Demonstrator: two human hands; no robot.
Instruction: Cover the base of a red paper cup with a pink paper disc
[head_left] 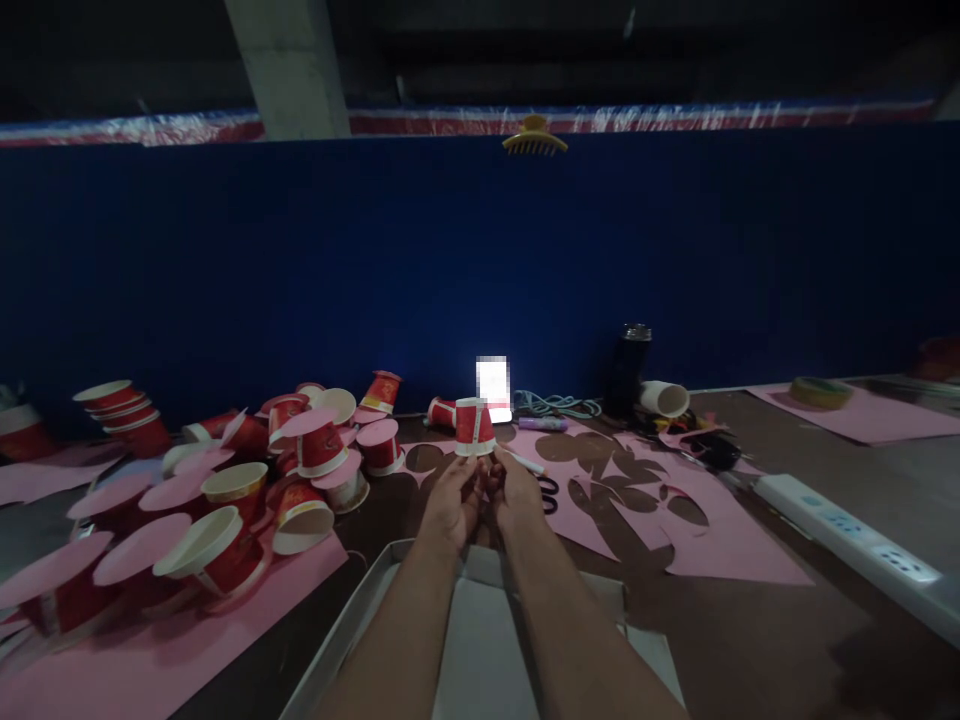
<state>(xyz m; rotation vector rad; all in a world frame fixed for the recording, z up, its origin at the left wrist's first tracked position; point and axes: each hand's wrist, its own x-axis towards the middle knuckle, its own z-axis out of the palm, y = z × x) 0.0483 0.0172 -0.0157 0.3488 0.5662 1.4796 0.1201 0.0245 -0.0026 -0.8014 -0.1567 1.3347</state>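
A red and white paper cup [475,428] is held upside down in front of me, its wide rim at the bottom. My left hand [455,495] grips that rim from the left with closed fingers. From the right, my right hand [512,487] has its fingers closed on the same rim. Some fingertips are hidden behind the wrists and the cup. Below my forearms lies an open shallow white cardboard box [484,620]. Just right of my right hand are the black handles of scissors [550,494] and a white pen [528,462].
Many red paper cups [225,550], several topped with pink paper discs [142,548], crowd the left. Pink paper with round cutouts [720,535] covers the right middle. Behind stand a lit phone [493,385] and dark flask [628,370]. A power strip [847,540] lies far right.
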